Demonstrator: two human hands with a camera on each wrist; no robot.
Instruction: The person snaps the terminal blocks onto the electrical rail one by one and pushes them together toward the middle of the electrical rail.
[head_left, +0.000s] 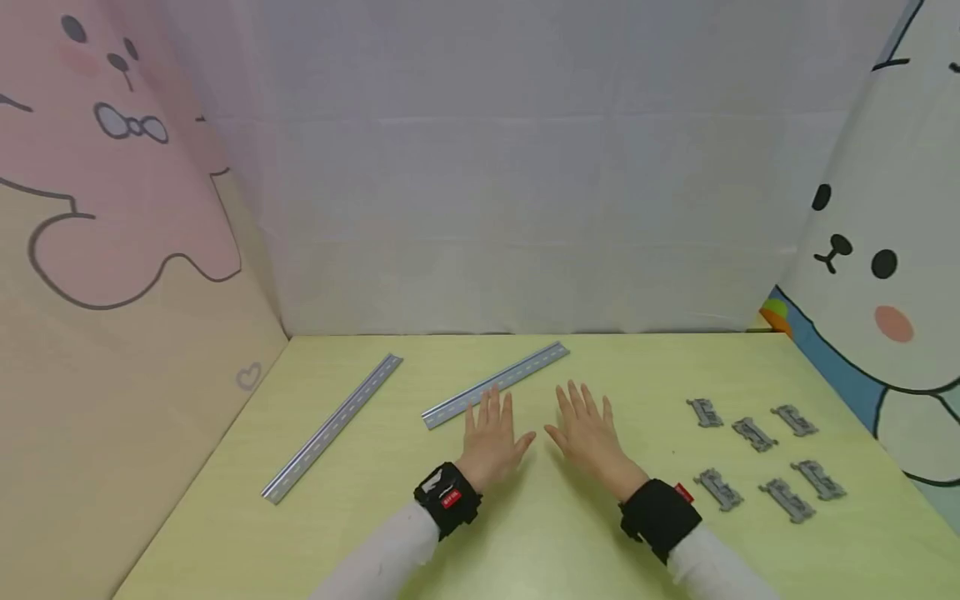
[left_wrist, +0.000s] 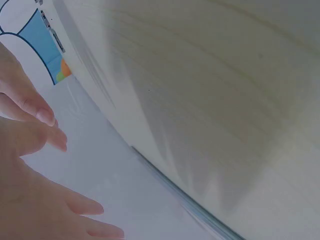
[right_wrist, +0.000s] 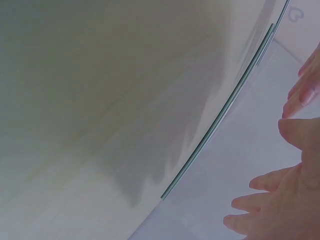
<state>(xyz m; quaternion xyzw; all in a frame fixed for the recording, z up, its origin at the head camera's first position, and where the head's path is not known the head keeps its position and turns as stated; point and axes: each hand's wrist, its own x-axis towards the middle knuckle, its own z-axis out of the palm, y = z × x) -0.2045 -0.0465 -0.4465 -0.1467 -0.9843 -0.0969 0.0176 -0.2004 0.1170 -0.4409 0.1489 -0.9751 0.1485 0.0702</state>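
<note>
Both hands are held side by side over the middle of the table, palms down with fingers spread, and neither holds anything. In the head view the left hand (head_left: 491,442) has its fingertips at the lower edge of a grey road-like strip (head_left: 495,386). To its right is the right hand (head_left: 592,437), its thumb pointing toward the left thumb with a gap between. A second grey strip (head_left: 332,429) lies farther left, slanted. The left wrist view shows the left hand (left_wrist: 45,200) above the table; the right wrist view shows the right hand (right_wrist: 280,195) likewise.
On the right side of the table (head_left: 570,550) lie several small grey bracket-like pieces, among them one at the upper left (head_left: 706,412) and one lower down (head_left: 787,500). A pale cloth wall (head_left: 525,167) stands behind the table, with printed cartoon figures at both sides.
</note>
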